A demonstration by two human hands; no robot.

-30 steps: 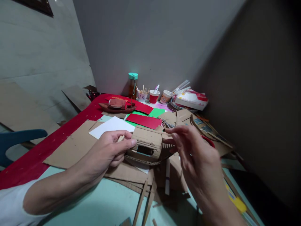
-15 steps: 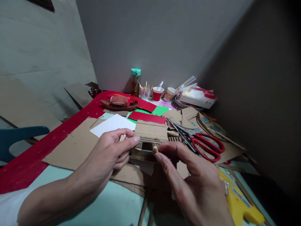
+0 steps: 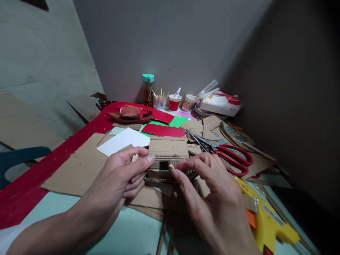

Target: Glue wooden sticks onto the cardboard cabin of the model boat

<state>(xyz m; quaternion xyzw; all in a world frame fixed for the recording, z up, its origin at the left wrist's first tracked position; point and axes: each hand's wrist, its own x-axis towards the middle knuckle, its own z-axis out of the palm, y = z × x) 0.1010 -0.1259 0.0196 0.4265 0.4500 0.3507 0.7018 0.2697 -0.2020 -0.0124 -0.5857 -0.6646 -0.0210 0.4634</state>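
Observation:
A small corrugated cardboard model (image 3: 168,152) with a dark rectangular opening stands on cardboard sheets in the middle. My left hand (image 3: 123,175) steadies its left side with the thumb and pinches a short wooden stick (image 3: 134,158). My right hand (image 3: 209,184) pinches a tiny wooden stick piece (image 3: 171,166) between thumb and forefinger, its tip right at the model's opening.
Red-handled scissors (image 3: 230,157) lie right of the model, a yellow glue gun (image 3: 268,221) at the lower right. White paper (image 3: 123,141), red and green sheets (image 3: 163,130), a model boat (image 3: 130,115), a bottle (image 3: 147,90) and cups of sticks (image 3: 174,102) stand farther back. A blue chair (image 3: 18,157) is at left.
My right hand came down from beside the model, now pinching a small stick piece at the opening. The scissors and glue gun came into view. My left hand kept its hold.

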